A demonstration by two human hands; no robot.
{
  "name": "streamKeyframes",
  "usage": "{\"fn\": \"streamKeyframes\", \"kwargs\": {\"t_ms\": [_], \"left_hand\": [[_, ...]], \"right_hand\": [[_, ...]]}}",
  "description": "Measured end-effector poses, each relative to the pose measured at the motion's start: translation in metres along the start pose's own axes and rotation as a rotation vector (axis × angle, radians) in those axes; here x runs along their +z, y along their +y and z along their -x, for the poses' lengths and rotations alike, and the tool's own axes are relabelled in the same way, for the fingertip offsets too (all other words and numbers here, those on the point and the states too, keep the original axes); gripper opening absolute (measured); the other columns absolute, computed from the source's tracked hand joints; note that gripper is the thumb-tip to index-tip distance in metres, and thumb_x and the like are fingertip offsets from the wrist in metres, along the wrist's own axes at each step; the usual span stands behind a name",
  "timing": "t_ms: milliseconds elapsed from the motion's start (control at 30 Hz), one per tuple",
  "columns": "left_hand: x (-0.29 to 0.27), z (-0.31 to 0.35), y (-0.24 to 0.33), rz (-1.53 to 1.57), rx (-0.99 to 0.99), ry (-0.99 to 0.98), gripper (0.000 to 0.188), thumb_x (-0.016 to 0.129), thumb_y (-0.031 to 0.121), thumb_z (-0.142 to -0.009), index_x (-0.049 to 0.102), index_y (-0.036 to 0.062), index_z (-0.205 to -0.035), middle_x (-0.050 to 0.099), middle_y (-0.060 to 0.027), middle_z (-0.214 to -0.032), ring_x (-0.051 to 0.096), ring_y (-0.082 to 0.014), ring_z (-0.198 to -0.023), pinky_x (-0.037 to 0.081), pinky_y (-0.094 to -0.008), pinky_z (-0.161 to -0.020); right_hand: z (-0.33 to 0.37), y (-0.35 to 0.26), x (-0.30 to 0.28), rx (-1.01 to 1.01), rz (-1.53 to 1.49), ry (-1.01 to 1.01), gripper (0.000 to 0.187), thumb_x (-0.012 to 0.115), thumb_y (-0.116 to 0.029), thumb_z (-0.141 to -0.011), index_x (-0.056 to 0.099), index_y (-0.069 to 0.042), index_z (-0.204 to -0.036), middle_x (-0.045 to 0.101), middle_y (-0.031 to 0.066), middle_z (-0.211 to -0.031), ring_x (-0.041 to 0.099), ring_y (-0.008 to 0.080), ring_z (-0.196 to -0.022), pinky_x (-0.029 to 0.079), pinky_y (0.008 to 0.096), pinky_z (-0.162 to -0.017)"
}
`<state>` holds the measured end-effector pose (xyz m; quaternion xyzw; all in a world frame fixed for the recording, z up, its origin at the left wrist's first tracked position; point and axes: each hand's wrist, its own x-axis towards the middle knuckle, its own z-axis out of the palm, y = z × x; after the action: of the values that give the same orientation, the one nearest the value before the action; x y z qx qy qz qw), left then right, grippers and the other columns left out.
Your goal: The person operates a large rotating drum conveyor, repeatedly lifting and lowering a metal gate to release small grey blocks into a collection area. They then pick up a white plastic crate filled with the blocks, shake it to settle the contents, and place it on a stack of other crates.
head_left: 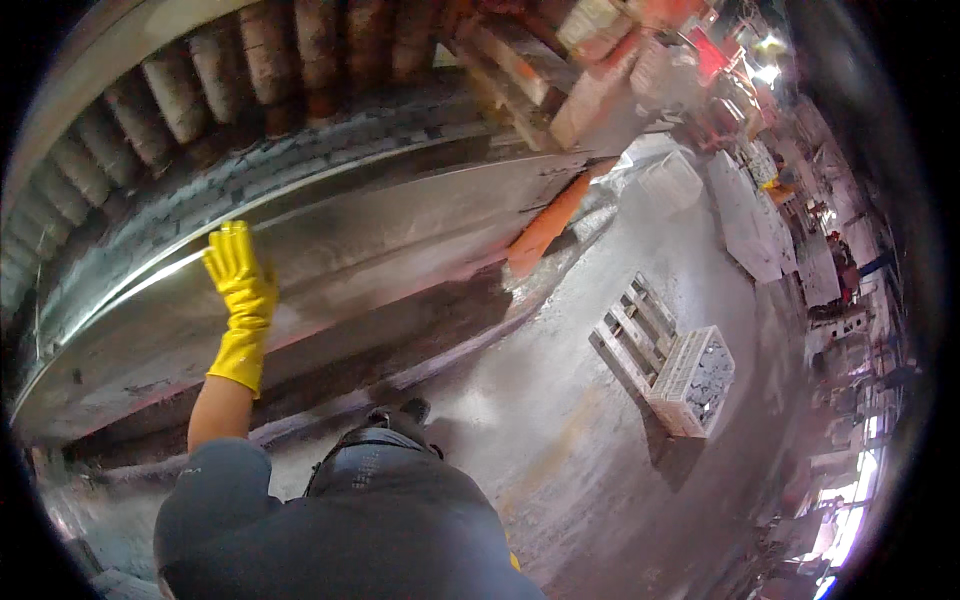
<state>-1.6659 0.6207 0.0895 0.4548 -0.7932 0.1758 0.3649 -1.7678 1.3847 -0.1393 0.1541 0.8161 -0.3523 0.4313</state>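
Yellow-gloved left hand (pixel 237 264) lies open, empty, at the metal rim (pixel 150 279) — right hand (pixel 515 562) mostly hidden, grip unclear.

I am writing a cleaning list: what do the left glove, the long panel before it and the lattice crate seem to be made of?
Left glove: probably rubber or PVC, smooth, glossy; highlights and soft creases show.
Long panel: likely metal, dull, stained; its upper edge shines.
Lattice crate: perhaps matte plastic, from its pale, regular openwork.
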Motion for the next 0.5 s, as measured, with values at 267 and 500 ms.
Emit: {"fn": "streamKeyframes", "kwargs": {"t_ms": [267,500], "left_hand": [[0.076,-0.004,0.35,0.577,0.487,-0.743,0.065,0.078,0.032,-0.08,0.062,0.007,-0.137,0.06,-0.0234,-0.14,0.055,-0.0445,-0.131,0.042,-0.0543,-0.113],[0.143,0.103,0.562,0.956,0.805,-1.082,0.073,0.072,0.05,-0.091,0.055,0.0115,-0.151,0.057,-0.0207,-0.151,0.051,-0.039,-0.141,0.038,-0.0517,-0.119]], "right_hand": [[-0.084,-0.075,-0.074,0.056,-0.435,0.156,0.028,0.066,-0.031,-0.099,0.073,-0.005,-0.104,0.07,0.0073,-0.091,0.064,0.0221,-0.077,0.052,0.0384,-0.066],[-0.216,-0.043,-0.164,0.189,-0.711,0.038,0.027,0.067,-0.032,-0.099,0.073,-0.006,-0.105,0.071,0.0074,-0.09,0.066,0.0237,-0.073,0.054,0.0391,-0.063]]}}
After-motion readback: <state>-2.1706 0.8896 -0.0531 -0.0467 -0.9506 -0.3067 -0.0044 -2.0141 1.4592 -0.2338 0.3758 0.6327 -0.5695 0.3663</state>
